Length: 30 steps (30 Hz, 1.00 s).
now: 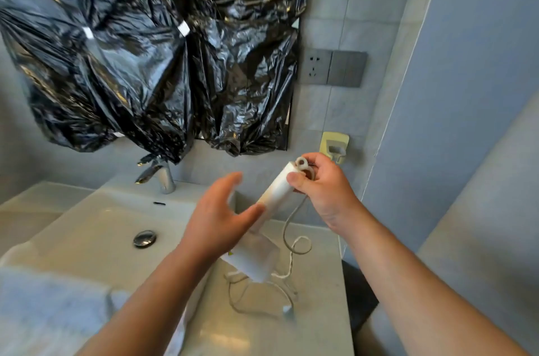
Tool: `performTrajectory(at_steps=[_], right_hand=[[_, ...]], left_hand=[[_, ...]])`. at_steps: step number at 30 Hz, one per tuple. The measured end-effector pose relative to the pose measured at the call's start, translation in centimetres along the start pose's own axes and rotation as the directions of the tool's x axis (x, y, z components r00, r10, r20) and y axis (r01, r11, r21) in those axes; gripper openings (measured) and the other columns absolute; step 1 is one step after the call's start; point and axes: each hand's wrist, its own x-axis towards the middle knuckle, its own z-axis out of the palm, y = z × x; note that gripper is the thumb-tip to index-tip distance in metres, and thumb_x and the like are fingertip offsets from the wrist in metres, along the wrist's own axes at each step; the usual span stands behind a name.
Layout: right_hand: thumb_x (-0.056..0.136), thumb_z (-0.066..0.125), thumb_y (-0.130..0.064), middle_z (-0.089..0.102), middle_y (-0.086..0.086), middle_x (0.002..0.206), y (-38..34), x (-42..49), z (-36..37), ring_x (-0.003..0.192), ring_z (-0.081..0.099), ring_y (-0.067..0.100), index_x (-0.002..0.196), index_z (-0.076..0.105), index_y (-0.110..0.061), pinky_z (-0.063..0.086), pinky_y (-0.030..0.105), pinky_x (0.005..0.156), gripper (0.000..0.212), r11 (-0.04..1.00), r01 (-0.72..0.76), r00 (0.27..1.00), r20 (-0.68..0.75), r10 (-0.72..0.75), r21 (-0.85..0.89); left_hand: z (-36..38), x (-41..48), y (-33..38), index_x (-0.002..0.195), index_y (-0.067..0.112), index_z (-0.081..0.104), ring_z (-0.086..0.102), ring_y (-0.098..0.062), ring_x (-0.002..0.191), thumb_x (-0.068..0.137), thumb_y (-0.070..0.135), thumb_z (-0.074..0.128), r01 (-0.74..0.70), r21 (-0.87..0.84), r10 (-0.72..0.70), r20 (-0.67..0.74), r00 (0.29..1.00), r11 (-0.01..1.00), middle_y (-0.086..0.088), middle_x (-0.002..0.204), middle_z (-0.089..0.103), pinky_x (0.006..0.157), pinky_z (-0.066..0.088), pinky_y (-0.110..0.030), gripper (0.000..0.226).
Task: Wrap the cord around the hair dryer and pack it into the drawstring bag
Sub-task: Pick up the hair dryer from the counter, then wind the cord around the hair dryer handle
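Right hand (pixel 318 189) pinches the hair dryer (pixel 275 188), whose yellow label (pixel 230 253) is unreadable.

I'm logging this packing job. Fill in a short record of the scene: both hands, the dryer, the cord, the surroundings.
right hand: grip on the handle end of the hair dryer, with a small loop of cord
left hand: open, fingers spread, at the handle; contact unclear
hair dryer: white, tilted, head down over the counter
cord: hangs from the handle, loose loops on the counter
behind: black plastic sheeting, faucet
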Motion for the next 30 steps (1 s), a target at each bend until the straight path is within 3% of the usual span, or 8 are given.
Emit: performTrajectory(at_steps=[3,6,9,14,17,20,25,30], right_hand=[[0.076,0.073,-0.004,0.062,0.002,0.081,-2.3,-0.6,1.3,0.08,0.057,0.018,0.087,0.06,-0.019,0.052,0.052,0.086,0.023,0.999,0.04,0.998,0.041,-0.039,-0.034],[0.067,0.076,-0.016,0.067,0.001,0.081,-3.6,-0.5,2.5,0.079,0.061,0.017,0.088,0.061,-0.021,0.055,0.047,0.081,0.027,0.996,0.053,0.998,0.042,-0.05,-0.075],[0.079,0.074,-0.009,0.07,0.004,0.081,-4.2,0.0,3.0,0.077,0.065,0.019,0.09,0.058,-0.016,0.058,0.038,0.072,0.02,1.0,0.027,0.999,0.037,-0.026,-0.002],[0.094,0.054,-0.003,0.062,0.0,0.062,-4.6,1.2,3.4,0.063,0.06,0.022,0.085,0.06,-0.012,0.056,0.039,0.073,0.014,0.998,-0.057,0.998,0.04,0.057,-0.002],[0.098,0.05,-0.014,0.054,-0.002,0.059,-4.8,2.1,4.0,0.053,0.055,0.016,0.084,0.062,-0.013,0.054,0.035,0.06,0.019,0.992,-0.069,0.996,0.05,0.075,-0.105],[0.097,0.051,-0.017,0.051,-0.001,0.06,-4.9,2.7,4.1,0.044,0.041,0.011,0.08,0.064,-0.014,0.035,0.023,0.041,0.021,0.974,-0.081,0.994,0.053,0.094,-0.21],[0.094,0.057,-0.008,0.053,0.002,0.064,-5.4,3.1,3.9,0.041,0.038,0.007,0.083,0.067,-0.015,0.028,0.018,0.037,0.016,0.971,-0.084,0.99,0.096,0.108,-0.225],[0.094,0.06,-0.018,0.054,-0.005,0.062,-6.2,4.1,3.9,0.04,0.036,0.003,0.086,0.072,-0.033,0.03,0.015,0.04,0.021,0.92,0.0,0.998,0.063,0.027,-0.392]], left_hand=[[-0.5,1.0,2.4,0.128,0.029,0.055,0.062,-0.014,0.102,0.083,0.036,0.071,-0.096,-0.072,0.111,0.24,0.964,0.993,0.007,0.116,0.065,0.088,0.052,-0.035,0.048],[-1.1,1.8,3.2,0.112,0.027,0.06,0.062,-0.012,0.081,0.085,0.026,0.069,-0.089,-0.214,0.136,0.216,0.967,0.973,0.007,0.09,0.067,0.069,0.049,-0.03,0.028],[-1.6,2.6,2.7,0.108,0.024,0.064,0.061,-0.011,0.077,0.081,0.03,0.066,-0.025,-0.459,0.132,0.202,0.971,0.888,0.001,0.09,0.069,0.07,0.05,-0.031,0.027],[-2.3,5.3,1.4,0.1,0.012,0.057,0.06,-0.024,0.068,0.076,0.026,0.065,0.07,-0.649,0.087,0.207,0.974,0.758,-0.013,0.078,0.062,0.068,0.054,-0.055,0.029],[-2.5,6.5,1.1,0.103,0.014,0.055,0.055,-0.018,0.069,0.073,0.029,0.063,0.083,-0.668,0.084,0.213,0.973,0.74,-0.008,0.081,0.055,0.065,0.055,-0.042,0.035],[-2.6,7.5,0.4,0.095,0.017,0.058,0.05,-0.014,0.066,0.071,0.04,0.066,0.084,-0.676,0.077,0.204,0.976,0.732,0.0,0.075,0.05,0.061,0.051,-0.031,0.035],[-2.7,8.9,0.3,0.086,0.005,0.057,0.055,-0.016,0.056,0.069,0.027,0.068,0.134,-0.716,0.046,0.227,0.973,0.685,-0.008,0.067,0.054,0.053,0.048,-0.027,0.03],[-2.9,10.0,1.4,0.107,0.011,0.059,0.05,-0.022,0.053,0.066,0.007,0.065,0.208,-0.815,0.104,0.31,0.945,0.541,-0.007,0.064,0.054,0.053,0.045,-0.032,0.042]])
